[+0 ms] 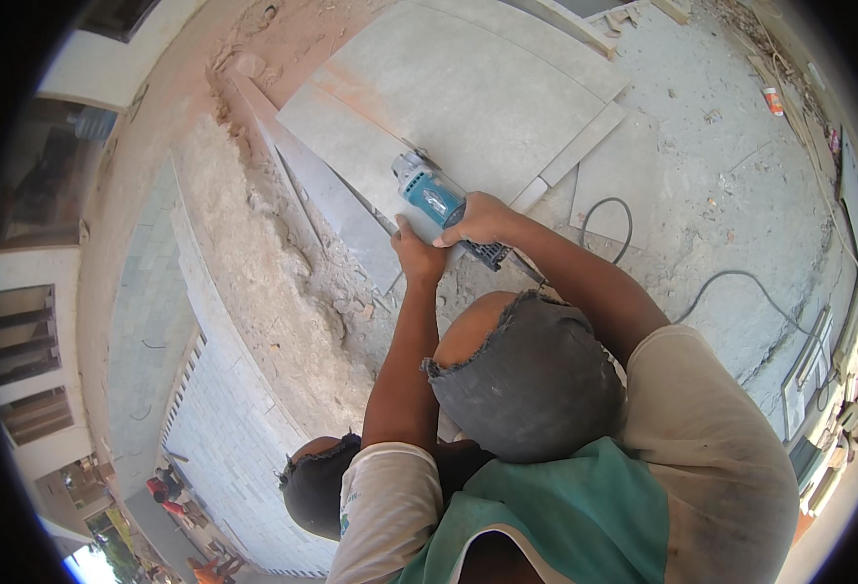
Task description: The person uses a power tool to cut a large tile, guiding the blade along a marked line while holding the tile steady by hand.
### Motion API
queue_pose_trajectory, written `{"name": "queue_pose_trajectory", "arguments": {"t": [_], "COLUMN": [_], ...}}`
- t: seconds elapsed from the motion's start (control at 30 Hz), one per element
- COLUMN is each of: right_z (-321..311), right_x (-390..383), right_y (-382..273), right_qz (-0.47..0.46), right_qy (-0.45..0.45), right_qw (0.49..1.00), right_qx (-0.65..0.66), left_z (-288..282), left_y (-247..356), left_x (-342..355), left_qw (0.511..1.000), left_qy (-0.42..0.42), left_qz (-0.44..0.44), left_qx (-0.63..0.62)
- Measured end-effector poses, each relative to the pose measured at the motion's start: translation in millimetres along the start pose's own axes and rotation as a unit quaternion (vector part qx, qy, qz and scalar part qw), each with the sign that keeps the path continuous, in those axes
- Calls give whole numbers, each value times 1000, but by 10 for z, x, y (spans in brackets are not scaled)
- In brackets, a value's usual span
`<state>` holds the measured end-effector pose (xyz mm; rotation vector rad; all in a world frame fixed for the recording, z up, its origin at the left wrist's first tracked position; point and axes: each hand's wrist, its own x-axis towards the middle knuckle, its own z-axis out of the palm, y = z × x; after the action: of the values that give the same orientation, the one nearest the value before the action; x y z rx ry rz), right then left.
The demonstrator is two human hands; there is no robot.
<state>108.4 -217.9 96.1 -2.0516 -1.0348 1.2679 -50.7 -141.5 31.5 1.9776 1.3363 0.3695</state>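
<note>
My right hand [476, 222] is closed round the teal and black angle grinder [432, 198], whose silver head rests over a cut line on the large pale grey tile [487, 107]. My left hand [419, 251] grips the near edge of that tile beside the grinder, thumb up; some of its fingers are hidden. An orange dust streak runs along the line left of the grinder head. A black cable [612, 201] loops to the right. My bent knee in torn dark trousers [526, 380] is just below my hands.
Narrow tile offcuts [293, 180] and broken mortar [283, 273] lie to the left. Another tile piece [609, 180], an orange-white container [772, 100] and long cables are to the right. Buildings with window openings [22, 331] line the left; people in red and orange [171, 496] are far off at lower left.
</note>
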Motion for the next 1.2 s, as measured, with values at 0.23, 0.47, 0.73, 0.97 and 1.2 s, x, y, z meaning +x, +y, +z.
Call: {"name": "queue_pose_trajectory", "arguments": {"t": [0.23, 0.47, 0.73, 0.97, 1.2], "right_z": [19, -13, 16, 32, 38], "right_x": [-3, -51, -101, -103, -122], "right_y": [13, 4, 57, 87, 90], "right_qz": [6, 2, 2, 4, 10], "right_qy": [9, 7, 12, 14, 14], "right_qw": [1000, 1000, 1000, 1000, 1000], "right_qx": [1, -14, 4, 3, 0], "left_z": [14, 11, 54, 91, 102], "left_y": [-6, -7, -124, -190, -217], "left_x": [-1, -11, 41, 63, 85], "left_qw": [1000, 1000, 1000, 999, 998], "left_qy": [2, 7, 1, 9, 0], "left_qz": [-5, 6, 2, 14, -2], "left_qx": [-10, -7, -24, -42, -63]}}
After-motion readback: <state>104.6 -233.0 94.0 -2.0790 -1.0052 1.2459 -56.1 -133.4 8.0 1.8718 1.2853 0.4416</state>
